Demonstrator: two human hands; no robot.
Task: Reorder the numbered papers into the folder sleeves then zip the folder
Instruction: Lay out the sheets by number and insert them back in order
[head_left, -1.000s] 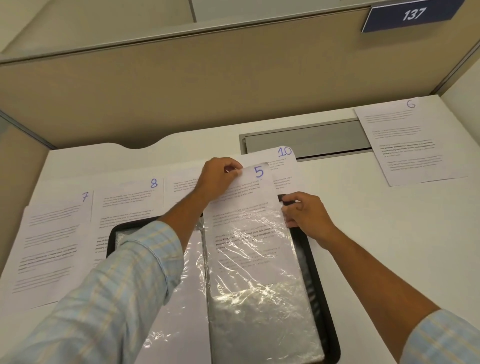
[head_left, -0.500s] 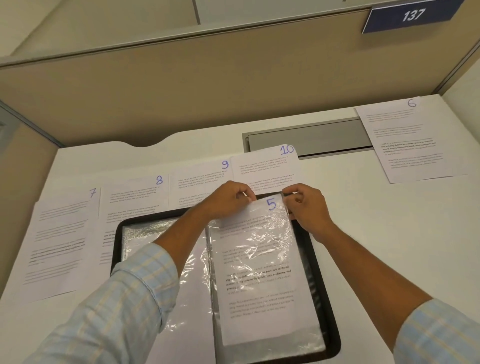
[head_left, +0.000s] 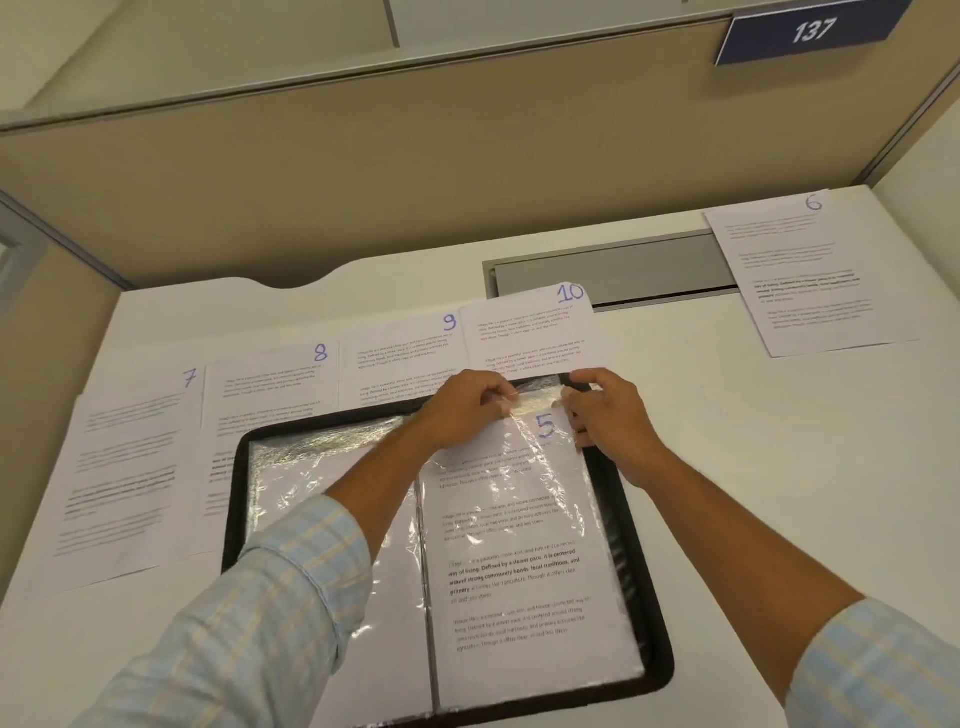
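Folder (head_left: 660, 670) is laid open on the white desk (head_left: 753, 467), and paper 5 (head_left: 519, 571) is seen inside its right-hand clear sleeve (head_left: 537, 401). At the sleeve's far edge, the plastic mouth is pinched between the curled fingers of the left hand (head_left: 467, 410) and of the right hand (head_left: 608, 415). Beyond, paper 7 (head_left: 130, 467), paper 8 (head_left: 270, 384), paper 9 (head_left: 400, 358) and paper 10 (head_left: 530, 332) are spread in a row; paper 6 (head_left: 800, 270) is set far right

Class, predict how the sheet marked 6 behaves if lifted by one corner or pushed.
The sheet marked 6 looks like one thin page lying flat, so it would probably droop. On the smooth white desk it would likely slide easily.
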